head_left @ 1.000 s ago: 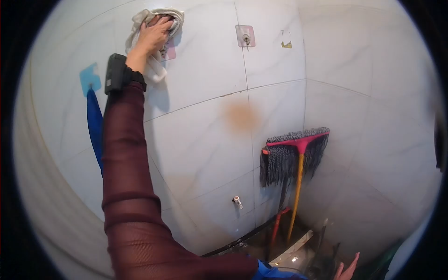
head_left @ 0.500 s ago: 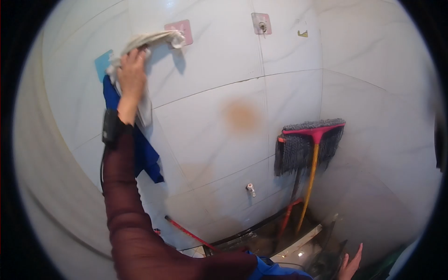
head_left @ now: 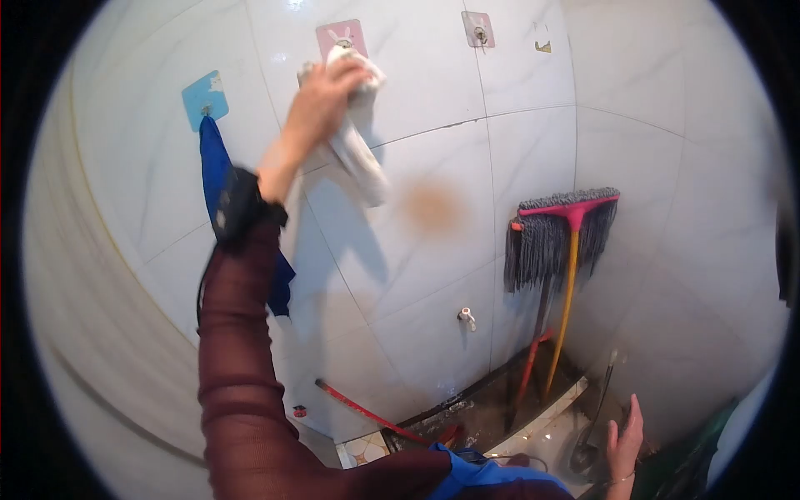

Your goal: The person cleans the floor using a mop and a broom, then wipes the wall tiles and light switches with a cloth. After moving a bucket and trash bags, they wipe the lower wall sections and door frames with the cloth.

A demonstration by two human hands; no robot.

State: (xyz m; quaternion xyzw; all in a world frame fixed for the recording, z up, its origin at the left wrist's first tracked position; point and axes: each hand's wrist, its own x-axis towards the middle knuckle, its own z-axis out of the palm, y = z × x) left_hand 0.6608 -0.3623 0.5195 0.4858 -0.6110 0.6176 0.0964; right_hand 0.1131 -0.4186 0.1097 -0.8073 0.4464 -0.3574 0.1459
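Up at the wall, my left hand (head_left: 319, 104) grips a white cloth (head_left: 360, 167), its top bunched right at a pink adhesive hook (head_left: 341, 35) and its lower end dangling. To the left, a blue cloth (head_left: 215, 158) hangs from a light-blue adhesive hook (head_left: 205, 98), partly hidden behind my wrist and sleeve. Low on the right, my right hand (head_left: 623, 446) is held out with fingers extended and nothing in it.
Two mops (head_left: 575, 221) lean head-up in the corner. A small tap (head_left: 467, 318) juts from the wall above a wet trough. A red pole (head_left: 358, 406) slants at lower left. Another adhesive hook (head_left: 479, 32) is at upper right. A curtain (head_left: 71, 317) borders the left.
My left hand has carried the white cloth right, from beside the blue hook to the pink one. The blue cloth stays hanging. My right hand shows more and sits slightly higher.
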